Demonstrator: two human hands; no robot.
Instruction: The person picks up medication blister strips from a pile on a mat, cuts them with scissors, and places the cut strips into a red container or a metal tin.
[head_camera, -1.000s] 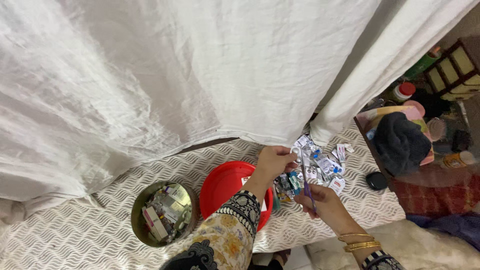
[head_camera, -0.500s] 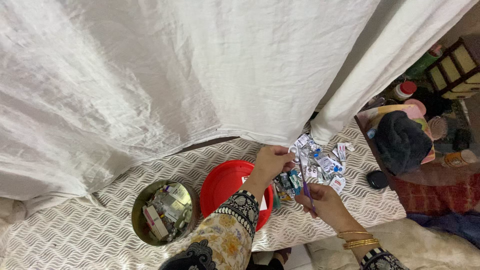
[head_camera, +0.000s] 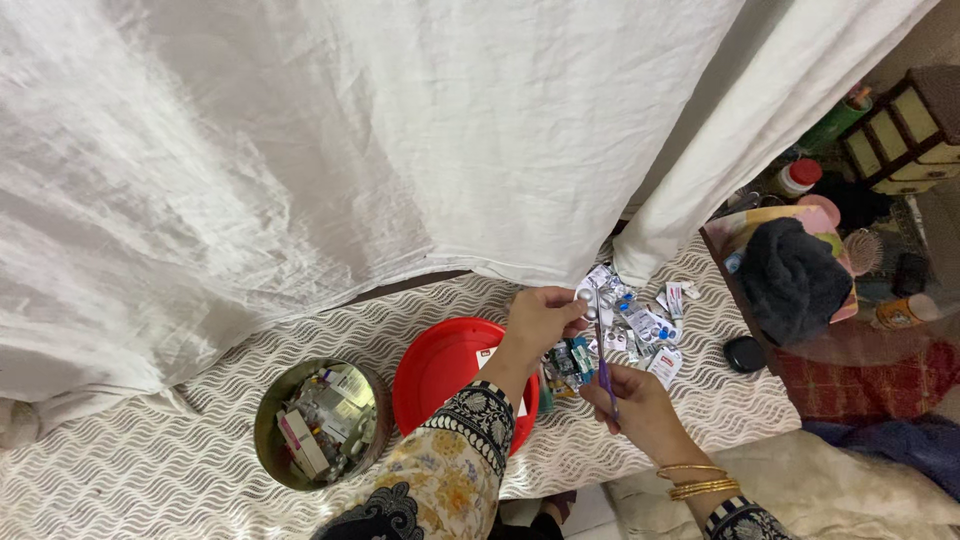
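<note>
My left hand (head_camera: 540, 320) pinches a small silver pill strip (head_camera: 586, 296) above a pile of cut blister packs (head_camera: 640, 330). My right hand (head_camera: 632, 400) grips purple-handled scissors (head_camera: 602, 355), whose blades point up at the strip. Both hands hover over a cream patterned bedcover (head_camera: 200, 460). A red round lid (head_camera: 445, 375) lies just left of my left wrist. Further left stands a round metal tin (head_camera: 315, 420) filled with medicine boxes and strips.
A large white cloth (head_camera: 350, 140) hangs over the back of the scene. At right, a low table (head_camera: 850, 340) carries a dark cloth bundle, bottles, a brush and a small black round object (head_camera: 744, 353). A wooden rack (head_camera: 900, 130) stands at the far right.
The view has shifted slightly; both hands sit a little to the left and lower. The scissors stay at the strip, and the grips are unchanged.
</note>
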